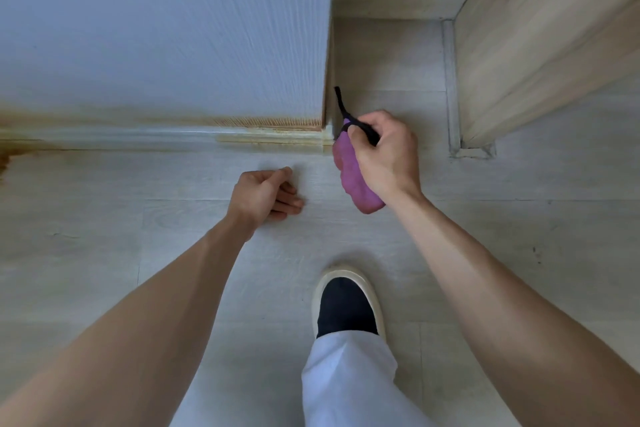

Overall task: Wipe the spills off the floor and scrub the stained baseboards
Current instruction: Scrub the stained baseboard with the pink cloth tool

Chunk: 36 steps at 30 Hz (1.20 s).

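My right hand grips a purple cleaning pad with a black strap, held just right of the wall corner, a little above the floor. The white baseboard runs along the bottom of the pale wall; brownish-yellow stains cover its right end and its far left part. A brown spill marks the floor at the left edge. My left hand hovers over or rests on the light floor below the baseboard, fingers loosely curled, holding nothing.
A pale textured wall ends in a corner. A wooden panel stands at the right, with floor between it and the corner. My foot in a black-and-cream slipper stands on the light plank floor.
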{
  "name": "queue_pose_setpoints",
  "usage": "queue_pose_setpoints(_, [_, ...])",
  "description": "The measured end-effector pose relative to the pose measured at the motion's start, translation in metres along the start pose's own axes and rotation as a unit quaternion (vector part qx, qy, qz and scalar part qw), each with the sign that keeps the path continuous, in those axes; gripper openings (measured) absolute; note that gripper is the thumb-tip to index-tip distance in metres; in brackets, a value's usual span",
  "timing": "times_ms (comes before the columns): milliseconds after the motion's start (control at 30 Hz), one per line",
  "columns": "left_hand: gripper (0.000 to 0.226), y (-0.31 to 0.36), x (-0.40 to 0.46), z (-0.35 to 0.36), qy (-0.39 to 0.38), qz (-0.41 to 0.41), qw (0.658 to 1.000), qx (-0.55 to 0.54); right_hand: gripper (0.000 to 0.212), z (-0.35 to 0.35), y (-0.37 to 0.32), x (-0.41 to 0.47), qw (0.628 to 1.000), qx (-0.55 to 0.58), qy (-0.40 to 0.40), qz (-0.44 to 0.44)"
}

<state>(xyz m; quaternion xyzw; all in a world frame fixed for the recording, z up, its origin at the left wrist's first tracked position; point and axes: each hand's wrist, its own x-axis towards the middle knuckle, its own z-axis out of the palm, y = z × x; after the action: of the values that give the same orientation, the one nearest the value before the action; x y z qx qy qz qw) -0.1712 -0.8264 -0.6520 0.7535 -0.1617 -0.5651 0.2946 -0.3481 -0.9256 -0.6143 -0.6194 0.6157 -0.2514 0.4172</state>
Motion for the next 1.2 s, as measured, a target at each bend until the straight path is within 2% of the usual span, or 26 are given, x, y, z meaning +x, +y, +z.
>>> queue_pose_setpoints(67, [0.040,0.000,0.000,0.000,-0.001,0.001,1.000,-0.005,0.006,0.000,-0.009,0.004,0.999,-0.018,0.023,-0.041])
queue_pose_setpoints(233, [0.038,0.000,0.000,-0.001,0.003,0.001,1.000,-0.001,0.006,0.024,-0.024,-0.008,0.987,-0.075,0.012,-0.142])
queue_pose_setpoints(400, [0.039,0.000,0.001,-0.001,0.001,-0.005,1.000,0.001,0.006,0.013,-0.023,-0.006,0.988,-0.079,-0.012,-0.130])
queue_pose_setpoints(533, [0.038,0.000,0.001,0.000,0.005,-0.005,1.000,0.006,0.006,0.015,-0.026,-0.004,0.991,-0.083,0.018,-0.105])
queue_pose_setpoints(633, [0.038,0.002,0.000,-0.001,0.011,-0.007,1.000,0.009,0.008,0.024,-0.032,-0.006,0.992,-0.084,0.010,-0.094])
queue_pose_setpoints(733, [0.038,0.003,-0.001,0.000,0.009,-0.009,1.000,0.008,0.006,0.013,-0.027,-0.004,0.999,-0.011,-0.023,-0.026])
queue_pose_setpoints(833, [0.039,0.003,-0.001,-0.001,0.004,-0.006,1.000,0.007,0.006,0.008,-0.020,-0.016,0.992,0.100,-0.073,0.040])
queue_pose_setpoints(933, [0.042,0.001,-0.004,-0.002,-0.004,-0.005,1.000,0.000,0.008,0.006,-0.019,-0.033,0.946,0.277,-0.109,0.129])
queue_pose_setpoints(1000, [0.042,-0.001,-0.010,-0.002,0.010,0.017,1.000,-0.019,0.012,0.002,-0.018,-0.041,0.919,0.336,-0.127,0.164])
queue_pose_setpoints(1100, [0.047,-0.001,-0.038,0.008,0.038,0.056,0.991,-0.113,0.017,-0.002,-0.018,-0.050,0.898,0.370,-0.156,0.179])
queue_pose_setpoints(1200, [0.073,0.005,-0.073,0.018,-0.065,0.011,0.970,-0.235,0.020,-0.002,-0.020,-0.055,0.884,0.390,-0.179,0.186])
